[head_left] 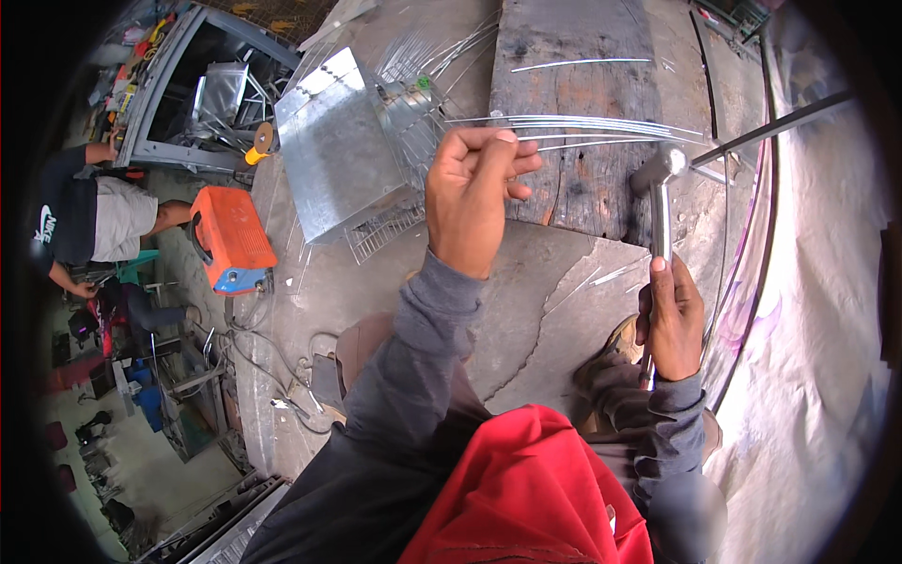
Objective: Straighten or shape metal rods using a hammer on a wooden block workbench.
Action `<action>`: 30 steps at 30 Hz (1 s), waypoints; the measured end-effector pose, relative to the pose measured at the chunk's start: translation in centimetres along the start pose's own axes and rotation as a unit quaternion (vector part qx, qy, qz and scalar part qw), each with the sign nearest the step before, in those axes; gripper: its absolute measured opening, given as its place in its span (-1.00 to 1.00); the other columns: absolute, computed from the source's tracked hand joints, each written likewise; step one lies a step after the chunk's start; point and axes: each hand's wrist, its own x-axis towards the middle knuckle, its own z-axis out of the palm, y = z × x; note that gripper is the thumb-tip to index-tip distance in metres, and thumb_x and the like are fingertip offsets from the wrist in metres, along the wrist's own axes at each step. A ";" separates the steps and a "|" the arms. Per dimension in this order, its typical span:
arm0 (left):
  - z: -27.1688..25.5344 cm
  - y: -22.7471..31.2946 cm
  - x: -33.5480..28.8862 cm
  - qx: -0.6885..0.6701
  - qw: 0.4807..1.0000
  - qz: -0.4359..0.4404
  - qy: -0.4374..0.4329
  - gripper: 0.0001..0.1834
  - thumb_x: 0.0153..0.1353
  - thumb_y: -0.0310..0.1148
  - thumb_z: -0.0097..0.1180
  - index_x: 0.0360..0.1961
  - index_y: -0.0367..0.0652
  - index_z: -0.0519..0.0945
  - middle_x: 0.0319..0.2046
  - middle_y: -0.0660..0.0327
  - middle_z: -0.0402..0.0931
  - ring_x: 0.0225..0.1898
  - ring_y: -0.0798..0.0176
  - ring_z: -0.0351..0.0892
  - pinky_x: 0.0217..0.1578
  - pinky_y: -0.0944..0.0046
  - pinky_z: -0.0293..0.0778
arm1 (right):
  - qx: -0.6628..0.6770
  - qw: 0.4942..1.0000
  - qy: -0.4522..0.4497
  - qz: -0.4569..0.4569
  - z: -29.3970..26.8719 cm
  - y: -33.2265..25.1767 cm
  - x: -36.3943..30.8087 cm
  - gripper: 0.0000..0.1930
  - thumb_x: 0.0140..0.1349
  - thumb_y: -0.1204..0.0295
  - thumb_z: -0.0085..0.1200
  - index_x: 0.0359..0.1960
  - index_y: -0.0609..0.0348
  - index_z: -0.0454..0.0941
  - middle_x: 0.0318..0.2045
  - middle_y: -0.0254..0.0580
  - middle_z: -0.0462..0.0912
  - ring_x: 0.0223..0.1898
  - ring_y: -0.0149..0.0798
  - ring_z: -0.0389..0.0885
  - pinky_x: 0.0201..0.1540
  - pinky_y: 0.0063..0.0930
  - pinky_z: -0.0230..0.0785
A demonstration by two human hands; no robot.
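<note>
My left hand [473, 197] is closed, thumb against fingers, at the left end of several thin, straight metal rods [601, 125]. It pinches a rod there; the exact grip is partly hidden by the fingers. The rods lie across a worn wooden plank [573, 188]. My right hand [675, 320] is wrapped round the metal handle of a hammer [661, 211]. The hammer's head is raised at the plank's right edge, close to the rods' right ends. Another single rod [581, 64] lies farther up the plank.
Left of the plank sits a shiny sheet-metal box [334, 141], with loose rods behind it. An orange welding machine [232, 240] trails cables. A long dark bar [780, 127] juts in from the right, above pale cloth [799, 310]. Another person [89, 211] is at far left.
</note>
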 end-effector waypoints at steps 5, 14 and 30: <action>-0.1 -1.9 -0.7 -0.222 0.969 -0.107 -0.002 -0.83 0.36 -0.41 0.10 -0.06 -0.17 0.49 -0.09 0.06 0.61 -0.04 0.18 0.67 -0.13 0.26 0.59 | 0.004 1.000 -0.006 0.008 0.1 0.2 0.4 -0.56 0.52 0.05 -0.04 -0.02 0.27 0.48 -0.61 -0.40 0.36 -0.75 -0.56 0.27 -0.74 -0.62 0.13; 2.1 -3.4 -2.7 -0.188 0.933 -0.274 -0.134 -0.76 0.47 -0.34 -0.01 0.09 -0.14 0.47 0.16 -0.04 0.55 0.06 0.17 0.64 -0.07 0.23 0.56 | 0.011 1.000 -0.003 0.009 0.0 0.1 0.2 -0.59 0.52 0.08 -0.03 -0.01 0.25 0.48 -0.62 -0.42 0.38 -0.75 -0.57 0.28 -0.74 -0.63 0.12; 3.6 -1.5 -1.7 -0.163 0.929 -0.238 -0.234 -0.58 0.53 -0.13 -0.13 0.17 -0.22 0.53 0.02 0.02 0.67 -0.03 0.24 0.68 -0.03 0.26 0.52 | 0.005 1.000 -0.012 0.004 0.2 0.2 0.2 -0.57 0.52 0.07 -0.03 0.06 0.26 0.48 -0.62 -0.43 0.39 -0.76 -0.58 0.28 -0.74 -0.63 0.11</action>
